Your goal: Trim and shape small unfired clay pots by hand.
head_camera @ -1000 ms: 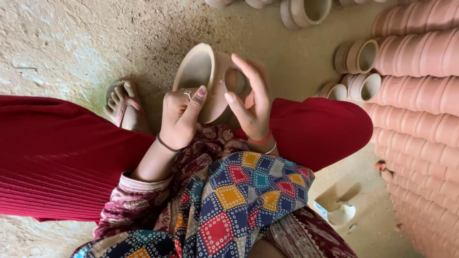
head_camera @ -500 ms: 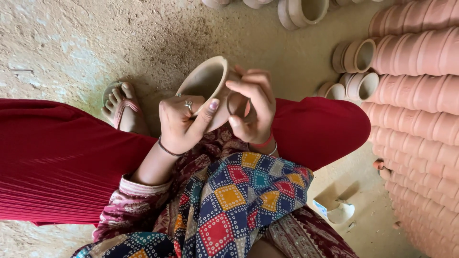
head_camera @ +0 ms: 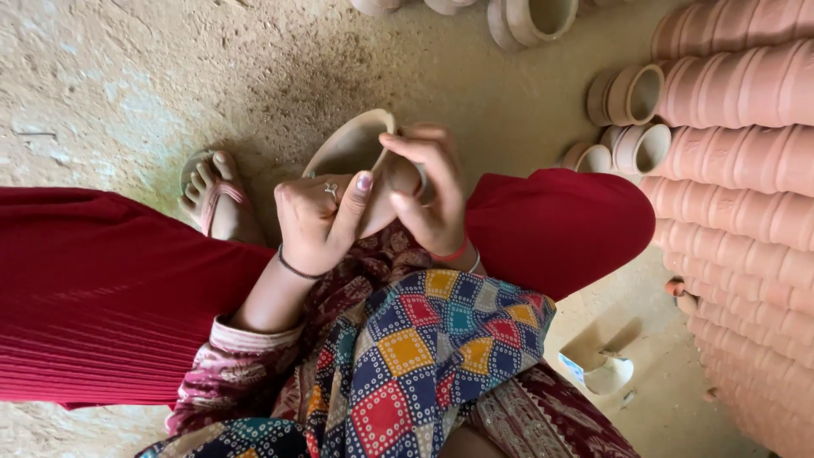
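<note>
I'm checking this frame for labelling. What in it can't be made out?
Head view:
- Clay cup: its base, hidden behind both hands.
- Right hand: what its fingers do on the cup, turned away.
- Stacked clay cups: cut off by the right edge.
- White dish: contents too small.

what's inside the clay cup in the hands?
The clay cup shows only a bare, empty-looking inner wall. The left hand and right hand cover its base.

Rows of stacked clay pots [head_camera: 746, 170] lie on the dirt floor [head_camera: 127, 76]. Near them sits a small white cup [head_camera: 609, 373].
</note>
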